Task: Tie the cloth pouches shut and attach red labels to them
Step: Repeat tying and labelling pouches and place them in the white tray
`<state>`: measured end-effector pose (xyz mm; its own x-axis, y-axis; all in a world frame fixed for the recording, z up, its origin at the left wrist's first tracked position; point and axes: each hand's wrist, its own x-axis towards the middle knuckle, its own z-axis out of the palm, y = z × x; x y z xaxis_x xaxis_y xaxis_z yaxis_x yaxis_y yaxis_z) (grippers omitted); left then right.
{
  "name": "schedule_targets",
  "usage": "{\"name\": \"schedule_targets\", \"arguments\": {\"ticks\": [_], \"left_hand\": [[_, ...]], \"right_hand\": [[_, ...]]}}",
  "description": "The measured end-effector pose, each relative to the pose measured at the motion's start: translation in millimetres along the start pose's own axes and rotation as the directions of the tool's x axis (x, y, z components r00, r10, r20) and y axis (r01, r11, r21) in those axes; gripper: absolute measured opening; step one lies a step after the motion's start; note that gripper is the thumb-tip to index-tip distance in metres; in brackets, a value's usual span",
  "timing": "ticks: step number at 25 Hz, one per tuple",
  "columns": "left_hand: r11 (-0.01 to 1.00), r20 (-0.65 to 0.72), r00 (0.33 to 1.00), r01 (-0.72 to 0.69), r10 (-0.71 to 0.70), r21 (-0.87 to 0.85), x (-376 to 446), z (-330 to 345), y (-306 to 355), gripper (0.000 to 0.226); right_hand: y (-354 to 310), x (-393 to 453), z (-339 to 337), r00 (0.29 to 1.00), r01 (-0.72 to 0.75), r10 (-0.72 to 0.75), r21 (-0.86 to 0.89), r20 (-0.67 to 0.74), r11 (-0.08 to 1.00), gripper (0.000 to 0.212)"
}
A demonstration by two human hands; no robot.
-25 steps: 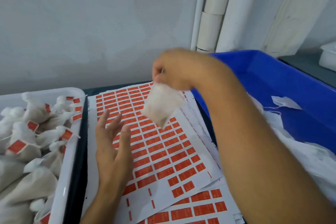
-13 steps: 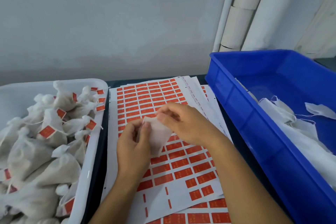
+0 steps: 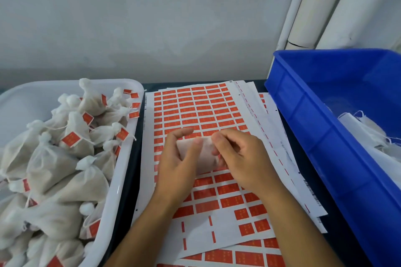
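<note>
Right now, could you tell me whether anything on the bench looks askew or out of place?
Only the label sheets: they lie fanned in a skewed stack, and the top sheet has bare gaps near its front edge where labels are gone. Both hands hold one pouch above them. Nothing looks spilled or damaged.

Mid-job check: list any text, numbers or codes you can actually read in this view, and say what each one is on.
None can be quoted.
Red labels on the top label sheet: faint marks, too blurred to read.
Red labels on the tied pouches in the white tray: too small to read.
Right margin of a lower sheet: a printed line, blurred.
Barcode on that sheet's edge: bars only, no legible digits.
Blue bin: no visible text.
</note>
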<state>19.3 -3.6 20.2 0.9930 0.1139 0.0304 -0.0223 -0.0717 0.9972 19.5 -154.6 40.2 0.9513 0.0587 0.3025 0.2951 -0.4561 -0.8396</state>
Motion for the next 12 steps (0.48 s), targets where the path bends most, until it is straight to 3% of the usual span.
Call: {"name": "schedule_targets", "arguments": {"ticks": [3, 7, 9, 12], "left_hand": [[0.999, 0.200, 0.979, -0.023, 0.029, -0.034, -4.5, 3.5, 3.5, 0.052], [0.996, 0.172, 0.983, -0.069, 0.059, 0.051, -2.2, 1.0, -0.9, 0.053], [0.991, 0.137, 0.990, -0.058, 0.041, 0.119, -0.1, -1.4, -4.2, 0.041], [0.954, 0.082, 0.996, -0.062, 0.039, 0.294, -0.8, -2.4, -7.3, 0.029]], "right_hand": [[-3.0, -1.3, 1.8, 0.998, -0.033, 0.038, 0.099, -0.045, 0.995, 0.022], [-0.6, -0.4, -0.7, 0.994, -0.050, 0.070, 0.204, -0.089, 0.978, 0.031], [0.3, -0.4, -2.0, 0.994, -0.023, 0.038, 0.145, -0.099, 0.989, 0.030], [4.5, -0.5, -7.2, 0.990, 0.053, -0.066, -0.103, -0.128, 0.993, 0.027]]}}
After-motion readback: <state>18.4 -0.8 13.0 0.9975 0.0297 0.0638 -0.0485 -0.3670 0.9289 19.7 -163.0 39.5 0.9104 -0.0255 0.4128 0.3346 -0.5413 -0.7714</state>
